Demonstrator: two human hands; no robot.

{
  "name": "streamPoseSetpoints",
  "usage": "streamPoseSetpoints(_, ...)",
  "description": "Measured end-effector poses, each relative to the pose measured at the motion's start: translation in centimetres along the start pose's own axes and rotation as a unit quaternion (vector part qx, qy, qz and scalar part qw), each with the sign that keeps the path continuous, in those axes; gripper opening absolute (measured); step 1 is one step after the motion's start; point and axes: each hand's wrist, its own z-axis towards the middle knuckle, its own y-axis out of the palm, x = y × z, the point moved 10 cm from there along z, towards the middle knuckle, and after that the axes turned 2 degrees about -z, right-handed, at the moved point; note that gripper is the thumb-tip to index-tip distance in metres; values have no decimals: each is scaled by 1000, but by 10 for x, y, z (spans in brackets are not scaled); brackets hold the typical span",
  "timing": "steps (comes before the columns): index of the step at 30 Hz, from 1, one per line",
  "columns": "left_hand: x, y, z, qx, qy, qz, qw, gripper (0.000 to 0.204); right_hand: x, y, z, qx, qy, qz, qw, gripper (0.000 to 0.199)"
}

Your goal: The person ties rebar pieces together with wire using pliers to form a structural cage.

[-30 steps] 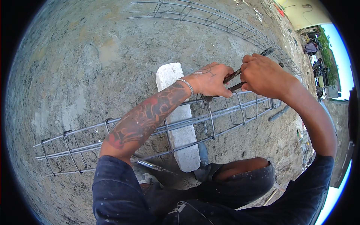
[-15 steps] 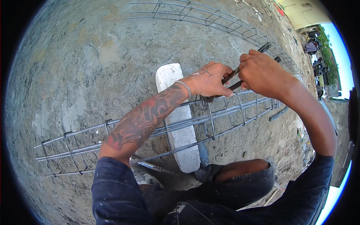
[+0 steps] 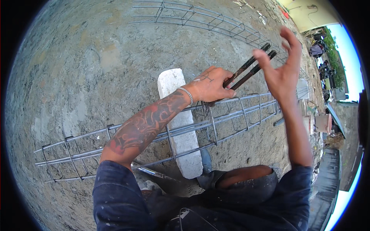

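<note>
My left hand (image 3: pixel 212 82) is closed around the lower part of a pair of dark metal pincers (image 3: pixel 248 73). Their two long handles point up and to the right, and the jaws are mostly hidden by the hand, close to the top bar of a rebar cage (image 3: pixel 231 116). My right hand (image 3: pixel 283 73) is raised just right of the handle ends, fingers spread and holding nothing. The steel cage runs across in front of me, with square stirrups along its bars. It rests over a long pale block (image 3: pixel 171 79), which lies crosswise under it.
A second rebar cage (image 3: pixel 227 29) lies farther off on the rough grey ground (image 3: pixel 88 88). A metal pipe (image 3: pixel 154 172) is by my legs. Buckets (image 3: pixel 323 123) stand at the right, with parked motorbikes (image 3: pixel 327 71) beyond. My bent knee (image 3: pixel 246 175) is close to the near side of the cage.
My right hand has let go of the pincer handles, opened and lifted up and to the right. My left hand keeps its hold, and the handles now show bare along their length.
</note>
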Motion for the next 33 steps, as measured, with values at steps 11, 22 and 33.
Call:
streamPoseSetpoints(11,-16,4,-4,-7,-80,-41,996,26,47,111,-60,-31,476,558,679,54)
streamPoseSetpoints(22,-27,36,5,40,-210,-294,932,26,48,112,-59,-67,487,548,676,40)
streamPoseSetpoints(33,-17,-14,-13,315,-64,-84,943,18,20,118,-32,-91,394,511,759,37)
